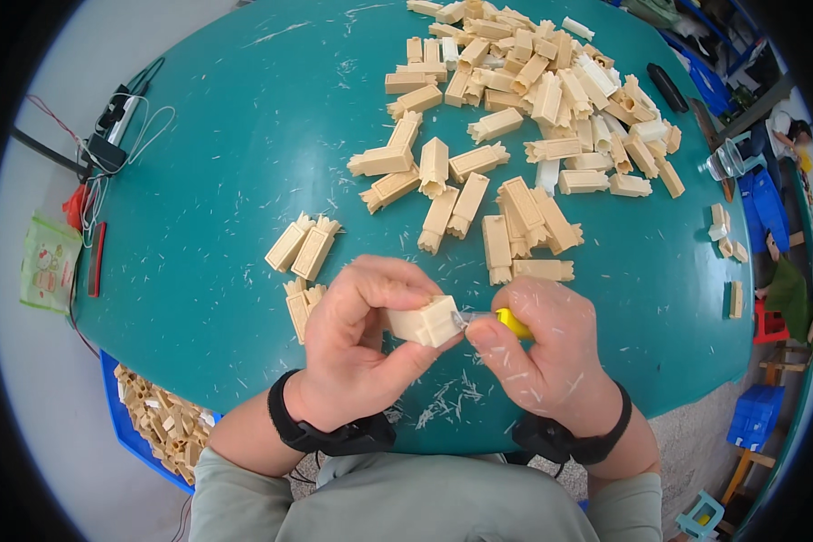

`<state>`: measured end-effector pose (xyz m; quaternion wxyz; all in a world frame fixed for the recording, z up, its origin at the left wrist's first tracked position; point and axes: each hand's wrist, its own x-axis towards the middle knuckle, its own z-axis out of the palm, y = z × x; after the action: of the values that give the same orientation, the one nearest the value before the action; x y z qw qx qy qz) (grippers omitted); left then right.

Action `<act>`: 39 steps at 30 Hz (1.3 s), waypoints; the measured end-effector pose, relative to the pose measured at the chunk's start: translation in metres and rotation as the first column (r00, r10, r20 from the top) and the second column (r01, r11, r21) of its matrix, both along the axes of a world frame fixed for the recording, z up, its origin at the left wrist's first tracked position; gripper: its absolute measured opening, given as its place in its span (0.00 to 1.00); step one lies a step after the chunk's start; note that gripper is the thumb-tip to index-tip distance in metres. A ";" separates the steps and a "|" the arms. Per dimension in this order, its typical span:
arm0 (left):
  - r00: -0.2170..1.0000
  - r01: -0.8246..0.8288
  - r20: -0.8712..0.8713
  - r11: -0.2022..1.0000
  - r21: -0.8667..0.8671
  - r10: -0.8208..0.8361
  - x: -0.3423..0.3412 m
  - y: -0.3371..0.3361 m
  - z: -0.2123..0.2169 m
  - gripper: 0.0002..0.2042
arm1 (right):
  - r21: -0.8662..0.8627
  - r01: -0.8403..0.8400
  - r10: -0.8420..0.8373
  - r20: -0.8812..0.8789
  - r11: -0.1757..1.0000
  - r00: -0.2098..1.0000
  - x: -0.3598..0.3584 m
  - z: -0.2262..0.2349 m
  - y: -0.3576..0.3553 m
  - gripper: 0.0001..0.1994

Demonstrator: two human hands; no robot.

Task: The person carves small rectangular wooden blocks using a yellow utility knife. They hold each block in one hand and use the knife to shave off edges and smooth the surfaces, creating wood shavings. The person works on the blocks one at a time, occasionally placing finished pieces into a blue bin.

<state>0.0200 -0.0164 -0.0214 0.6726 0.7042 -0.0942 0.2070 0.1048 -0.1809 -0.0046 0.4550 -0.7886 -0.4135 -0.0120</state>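
Observation:
Between the fingers and thumb of my left hand (361, 339) is a cream plastic block (427, 322), its squared end turned toward my right hand. My right hand (551, 348) is closed around a knife with a yellow handle (512, 322). The knife's thin blade reaches left to the block's edge; its tip is hard to make out. Pale shavings cling to my right hand, and more shavings (453, 397) lie on the table below. Just beyond my left hand lie a few similar hollow blocks (314, 248) with notched ends.
A big heap of cream and white blocks (551, 90) covers the far right of the green table (217, 163). A black oblong object (667, 88) lies beside it. At lower left, a blue bin (126, 425) holds many blocks. A power strip (117, 126) with cables sits left.

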 end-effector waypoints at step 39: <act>0.868 0.231 -0.289 0.843 -0.485 -0.404 0.000 -0.001 0.016 0.22 | 0.253 0.043 0.078 -0.452 0.967 0.888 0.001 0.002 -0.004 0.07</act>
<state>0.0202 -0.0173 -0.0058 0.8427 0.5364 -0.0311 -0.0344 0.1057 -0.1852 -0.0031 0.6376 -0.6998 -0.2965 0.1254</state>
